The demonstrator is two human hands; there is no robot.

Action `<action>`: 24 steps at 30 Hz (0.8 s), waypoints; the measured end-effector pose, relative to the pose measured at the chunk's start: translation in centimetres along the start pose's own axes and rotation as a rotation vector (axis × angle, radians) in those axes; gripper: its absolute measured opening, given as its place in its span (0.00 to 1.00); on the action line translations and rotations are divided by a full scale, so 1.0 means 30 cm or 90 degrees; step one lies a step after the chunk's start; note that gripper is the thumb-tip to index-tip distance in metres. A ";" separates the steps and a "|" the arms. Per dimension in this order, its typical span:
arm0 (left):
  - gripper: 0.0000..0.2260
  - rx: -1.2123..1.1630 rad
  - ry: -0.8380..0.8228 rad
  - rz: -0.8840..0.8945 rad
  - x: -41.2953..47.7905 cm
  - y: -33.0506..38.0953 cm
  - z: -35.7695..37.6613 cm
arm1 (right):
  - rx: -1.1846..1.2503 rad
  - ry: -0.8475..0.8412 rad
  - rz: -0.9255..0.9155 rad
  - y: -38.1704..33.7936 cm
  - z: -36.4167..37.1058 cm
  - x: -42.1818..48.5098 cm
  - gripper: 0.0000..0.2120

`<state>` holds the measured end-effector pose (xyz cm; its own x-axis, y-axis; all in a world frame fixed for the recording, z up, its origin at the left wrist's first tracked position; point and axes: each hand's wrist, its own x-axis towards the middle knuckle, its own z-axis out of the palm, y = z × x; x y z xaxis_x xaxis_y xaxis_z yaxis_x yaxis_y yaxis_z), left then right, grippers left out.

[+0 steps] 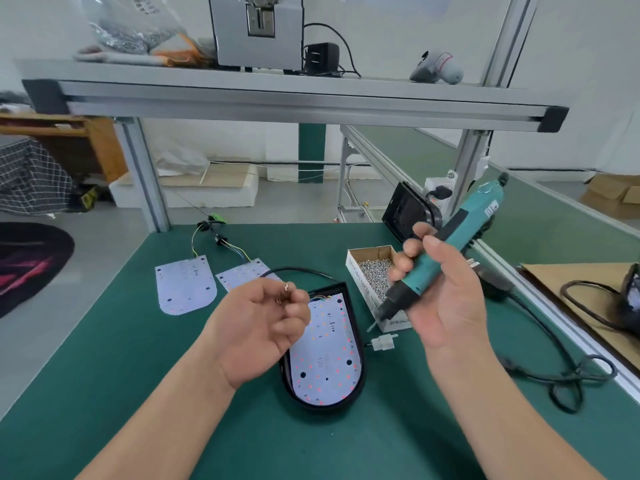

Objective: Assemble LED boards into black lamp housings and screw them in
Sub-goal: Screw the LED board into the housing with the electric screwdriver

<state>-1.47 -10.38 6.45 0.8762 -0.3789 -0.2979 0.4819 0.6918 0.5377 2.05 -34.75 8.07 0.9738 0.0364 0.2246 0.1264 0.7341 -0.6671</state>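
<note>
From the head view, a black lamp housing (323, 406) lies flat on the green table (104, 375) between the two forearms, open side up; an LED board (325, 355) sits inside it, its small red dots showing; a black cable (298, 270) curves away from the housing's far end. The left hand (256, 334) hovers palm up above the housing's left edge, fingers curled in, thumb and fingertips pinched on small metal bits (285, 288), too small to identify for sure. The right hand (446, 306) is wrapped around a teal electric screwdriver (460, 247), held in the air at a slant; its bit points down and left, over the near corner of a cardboard box (356, 282); the box is filled with silver screws (375, 271) and stands just right of the housing. A white connector (383, 341) lies on the table between box and housing. Two loose LED boards (185, 287) lie side by side on the table beyond the left hand, with thin wires at their far ends. A second black housing (407, 213) stands on edge behind the box, partly hidden by the right hand's fingers.
</note>
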 end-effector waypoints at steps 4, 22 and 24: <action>0.02 0.071 -0.004 0.015 -0.005 -0.023 -0.002 | 0.046 0.018 0.031 0.049 0.088 0.048 0.13; 0.03 0.204 -0.052 0.004 -0.018 -0.082 -0.010 | 0.167 0.040 -0.062 0.084 0.109 0.041 0.12; 0.04 0.210 -0.049 0.008 -0.018 -0.087 -0.007 | 0.164 0.042 -0.067 0.086 0.111 0.040 0.13</action>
<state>-3.19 -11.85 5.03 0.8739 -0.4255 -0.2350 0.4343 0.4662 0.7708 2.91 -30.57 8.98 0.9693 -0.0871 0.2297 0.1829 0.8801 -0.4381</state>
